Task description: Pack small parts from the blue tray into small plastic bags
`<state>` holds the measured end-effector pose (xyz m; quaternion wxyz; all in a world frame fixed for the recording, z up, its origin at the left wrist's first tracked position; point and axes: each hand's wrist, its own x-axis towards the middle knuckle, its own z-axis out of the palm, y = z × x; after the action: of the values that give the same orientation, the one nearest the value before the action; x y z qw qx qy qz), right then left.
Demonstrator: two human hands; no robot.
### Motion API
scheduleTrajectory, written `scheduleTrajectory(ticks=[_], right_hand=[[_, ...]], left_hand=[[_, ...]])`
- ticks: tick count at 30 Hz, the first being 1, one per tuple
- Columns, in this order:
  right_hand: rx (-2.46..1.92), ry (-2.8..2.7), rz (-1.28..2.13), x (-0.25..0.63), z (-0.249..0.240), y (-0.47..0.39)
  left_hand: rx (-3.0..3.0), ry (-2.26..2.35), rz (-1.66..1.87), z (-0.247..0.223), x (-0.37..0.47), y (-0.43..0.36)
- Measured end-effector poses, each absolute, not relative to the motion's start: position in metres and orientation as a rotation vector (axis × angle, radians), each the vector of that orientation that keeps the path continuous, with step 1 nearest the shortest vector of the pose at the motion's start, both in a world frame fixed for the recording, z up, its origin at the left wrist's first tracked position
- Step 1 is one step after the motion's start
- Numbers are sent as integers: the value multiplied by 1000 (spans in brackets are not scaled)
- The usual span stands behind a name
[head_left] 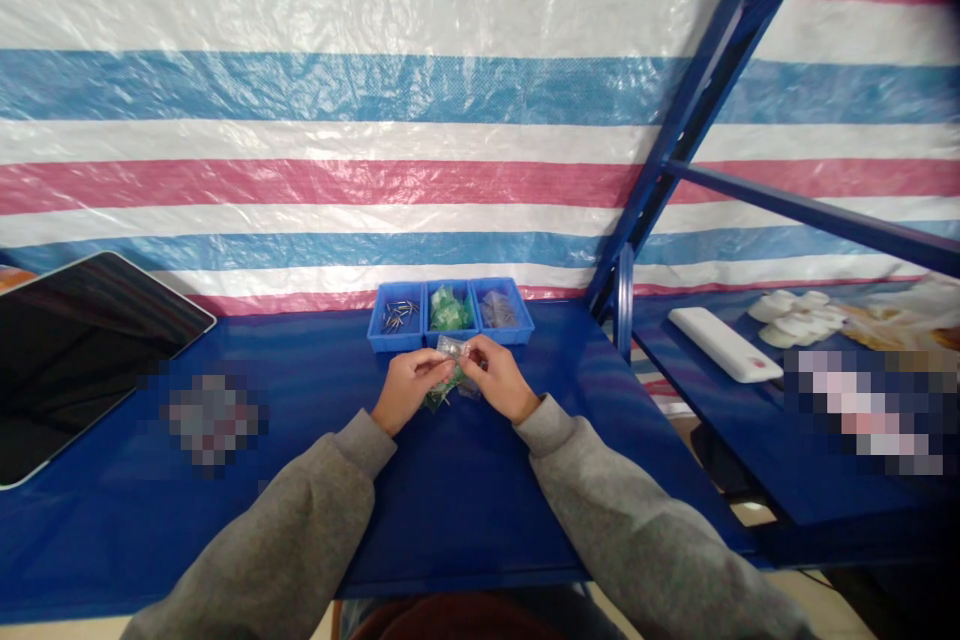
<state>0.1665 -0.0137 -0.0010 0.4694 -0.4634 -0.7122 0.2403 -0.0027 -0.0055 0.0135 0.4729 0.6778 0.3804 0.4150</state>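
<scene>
Both of my hands meet over the blue table, just in front of a row of small bins. My left hand pinches one side of a small clear plastic bag, and my right hand grips its other side. Something green shows low between the fingers; its exact kind is partly hidden. Behind the hands, the left blue bin holds loose metal pieces like screws. Green plastic packets fill the middle bin, and clear packets lie in the right one.
A dark flat screen lies at the left of the blue table. On a second table to the right are a white power bank and white pieces. A blue metal frame rises between the tables, before a striped tarp.
</scene>
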Motion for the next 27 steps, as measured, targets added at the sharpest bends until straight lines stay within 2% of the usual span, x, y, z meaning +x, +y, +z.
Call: scheduleTrajectory(ticks=[9,16,27], right_hand=[[-1135,-1821,537,170,7,-16],[-1054,-1787,619,170,7,-17],[-1023,-1632,723,168,4,-16]], left_hand=[[1763,915,989,14,-1,-9],[1694,979,1085,15,-3,-7],[1677,948,1049,17,-2,-10]])
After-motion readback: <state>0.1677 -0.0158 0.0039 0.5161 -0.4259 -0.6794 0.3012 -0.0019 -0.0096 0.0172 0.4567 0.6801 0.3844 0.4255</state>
